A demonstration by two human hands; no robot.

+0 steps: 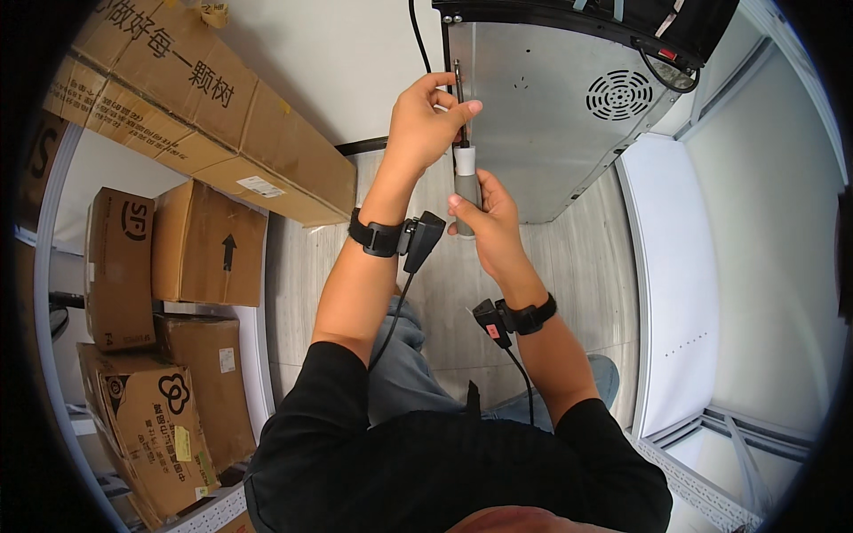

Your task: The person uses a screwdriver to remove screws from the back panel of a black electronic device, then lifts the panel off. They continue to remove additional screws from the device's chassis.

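Near: wearer's black shirt point(462, 453), then blue jeans point(400, 382) over grey wood-look floor point(582, 266). Black strap on each wrist (L strap point(378, 238), R strap point(531, 316)), each w/ small black unit + cable; R unit has reddish sticker.

Near to mid L: brown cartons point(209, 253), stacked, some tilted. R side: long white panel point(671, 258).

Mid: R grip point(491, 222) clenched round grey handle of screwdriver point(466, 191), thumb across handle. Screwdriver = white collar, dark slim shaft, pointing far; lies in front of L edge of metal cabinet point(533, 115).

Farther: L grip point(429, 124) closed about the shaft, thumb over it, fingers curled on L. Tip just beyond fingers, at cabinet's L edge; can't tell if touching.

Far: cabinet side = bare metal w/ round slotted vent point(619, 95) toward R, black upper part point(586, 22) w/ cord. Far L: tall brown carton point(204, 107), pale wall point(311, 71) behind.
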